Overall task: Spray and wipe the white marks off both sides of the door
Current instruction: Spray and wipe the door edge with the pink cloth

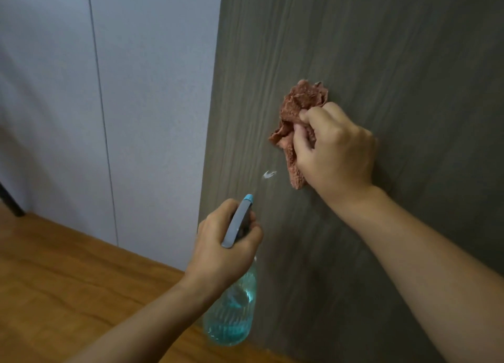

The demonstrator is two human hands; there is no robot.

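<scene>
Our right hand (334, 149) bunches the pink cloth (297, 117) against the grey door (381, 48) while our left hand (227, 242) grips the spray bottle (231, 313), nozzle just below a white mark (269, 174).

Bare door (381, 48) above the cloth (302, 103); spray bottle (234, 302) crowds the space below.

We see the grey wood-grain door (381, 48) filling the right side. On it, a white mark (269, 174) sits just left of the pink cloth (297, 111), which the right hand (335, 147) bunches and presses against the door. Below the mark, the left hand (226, 242) holds the spray bottle (234, 308) by its trigger head, nozzle toward the door. Left of the door stand a pale wall (109, 89) and wooden floor (68, 280).
</scene>
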